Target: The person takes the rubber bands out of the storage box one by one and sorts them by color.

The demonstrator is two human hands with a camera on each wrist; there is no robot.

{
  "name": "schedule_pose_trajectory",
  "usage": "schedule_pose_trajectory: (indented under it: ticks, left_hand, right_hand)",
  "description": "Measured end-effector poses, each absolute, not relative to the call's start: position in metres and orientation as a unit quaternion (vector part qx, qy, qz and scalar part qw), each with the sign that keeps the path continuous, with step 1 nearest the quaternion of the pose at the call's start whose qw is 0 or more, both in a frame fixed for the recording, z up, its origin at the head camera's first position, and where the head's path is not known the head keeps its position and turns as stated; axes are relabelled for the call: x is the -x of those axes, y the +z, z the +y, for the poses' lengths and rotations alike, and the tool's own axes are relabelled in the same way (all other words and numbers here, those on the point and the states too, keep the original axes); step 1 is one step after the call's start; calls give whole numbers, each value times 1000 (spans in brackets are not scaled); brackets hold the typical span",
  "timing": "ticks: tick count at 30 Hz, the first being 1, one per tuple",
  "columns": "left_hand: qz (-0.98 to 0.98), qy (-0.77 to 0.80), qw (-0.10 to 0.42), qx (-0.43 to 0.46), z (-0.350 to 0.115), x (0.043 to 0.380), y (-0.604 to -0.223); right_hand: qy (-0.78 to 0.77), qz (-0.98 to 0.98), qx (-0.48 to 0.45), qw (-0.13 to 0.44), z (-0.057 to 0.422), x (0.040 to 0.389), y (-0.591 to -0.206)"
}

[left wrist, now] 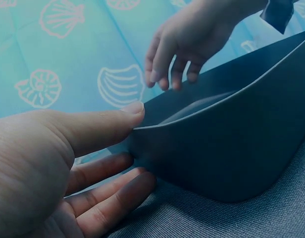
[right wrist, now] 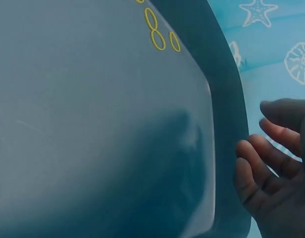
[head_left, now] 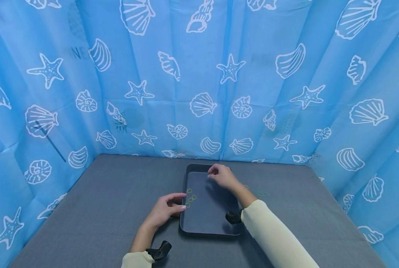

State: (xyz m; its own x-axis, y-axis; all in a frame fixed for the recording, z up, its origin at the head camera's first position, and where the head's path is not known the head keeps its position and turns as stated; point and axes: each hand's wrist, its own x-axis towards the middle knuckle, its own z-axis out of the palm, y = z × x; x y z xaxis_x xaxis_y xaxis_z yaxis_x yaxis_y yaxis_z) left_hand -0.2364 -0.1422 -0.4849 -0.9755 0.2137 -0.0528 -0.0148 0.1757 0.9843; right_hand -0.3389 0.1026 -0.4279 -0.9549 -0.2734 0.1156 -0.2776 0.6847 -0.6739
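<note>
A dark grey rectangular tray lies on the table. Its left side is held by my left hand, thumb at the rim and fingers against the outer wall in the left wrist view. Several thin yellow loops, like small rubber bands, lie in the tray along its left side. Over the tray's far part hovers my right hand, its fingers loosely bent. In the right wrist view, thumb and fingers stand apart with nothing visible between them.
Several green and yellow loops lie on the grey table cloth right of the tray, partly hidden by the right forearm. A blue curtain with white shells hangs behind the table and along both sides.
</note>
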Motion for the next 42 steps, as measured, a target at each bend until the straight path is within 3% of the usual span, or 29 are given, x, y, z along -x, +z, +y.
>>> schedule_pose_trajectory:
  ticks: [13,27,42]
  left_hand:
    - [762,637,90,-66,-143,236,-485]
    - [763,636,90,-73,-144,237,-486]
    - [761,637,93,-78,-145,240,-487]
  right_hand:
    - [369,-891,-250,-89,95,336,-435]
    - [371,-869,-278,-173,80,332,-443]
    - [327,-874,-299,-198,71,332,-448]
